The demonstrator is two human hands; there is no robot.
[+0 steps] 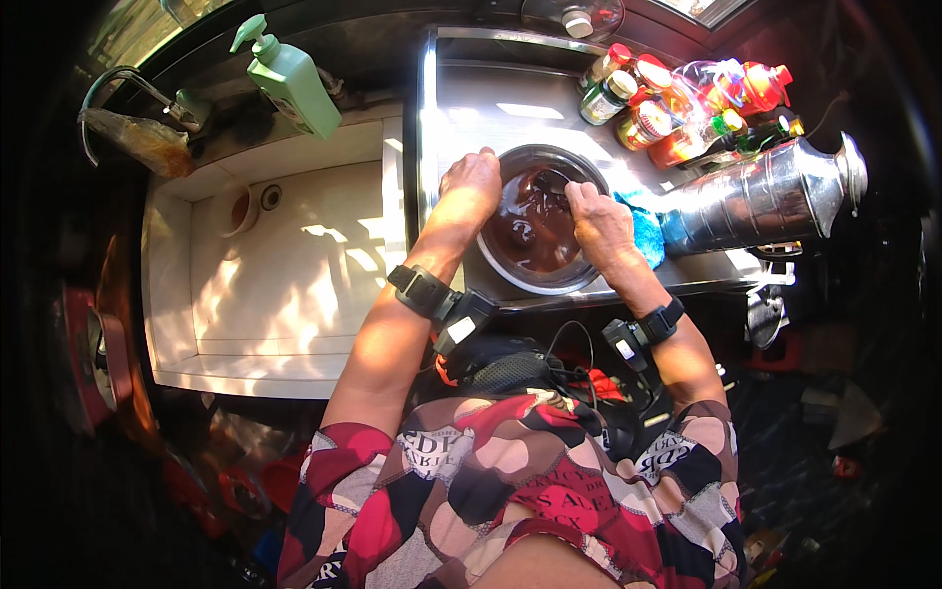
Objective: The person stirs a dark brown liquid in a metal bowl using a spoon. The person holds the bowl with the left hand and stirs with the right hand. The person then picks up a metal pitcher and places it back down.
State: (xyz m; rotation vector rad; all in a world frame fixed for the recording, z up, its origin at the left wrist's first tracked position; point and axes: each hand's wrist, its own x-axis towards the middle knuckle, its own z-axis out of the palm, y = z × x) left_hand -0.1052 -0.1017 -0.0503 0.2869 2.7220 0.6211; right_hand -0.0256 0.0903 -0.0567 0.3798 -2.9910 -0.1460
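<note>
A round metal bowl point(541, 283) holding a glossy dark brown liquid point(533, 232) stands on the counter in front of me. My left hand point(471, 180) is closed on the bowl's upper left rim. Over the bowl's right side, my right hand point(602, 221) grips a utensil whose dark, rounded end point(550, 182) dips into the liquid; its handle is mostly hidden by the fingers. Just right of that hand lies a bright blue cloth point(647, 235), partly covered by the hand.
A tiled sink point(287, 272) with a small cup point(239, 211) is at left, below a faucet point(188, 110) and green pump bottle point(294, 88). Several condiment bottles point(644, 125) and a large metal flask point(751, 195) crowd the counter's right side.
</note>
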